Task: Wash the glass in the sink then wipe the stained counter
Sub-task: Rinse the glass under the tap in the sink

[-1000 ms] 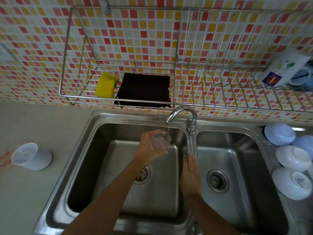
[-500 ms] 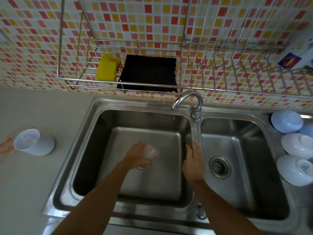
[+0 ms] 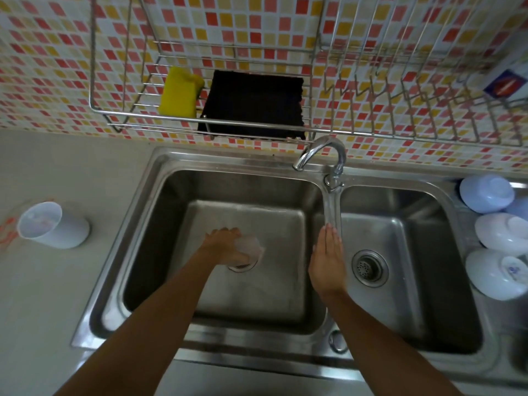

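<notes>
The left hand point(image 3: 225, 247) reaches down into the left basin of the sink point(image 3: 148, 212), fingers curled around the glass point(image 3: 250, 247) (blurred) above the drain. The right hand point(image 3: 328, 261) lies flat, fingers straight and together, on the divider between the 2 basins.

Double sink point(image 3: 160, 252) mid-frame; faucet point(image 3: 320, 151) behind divider. Rack point(image 3: 114, 121) above, holding sponge point(image 3: 178, 95) left of cloth point(image 3: 251, 104). Cup point(image 3: 53, 225) on counter point(image 3: 43, 295) far left; bowls point(image 3: 497, 238) far right.
</notes>
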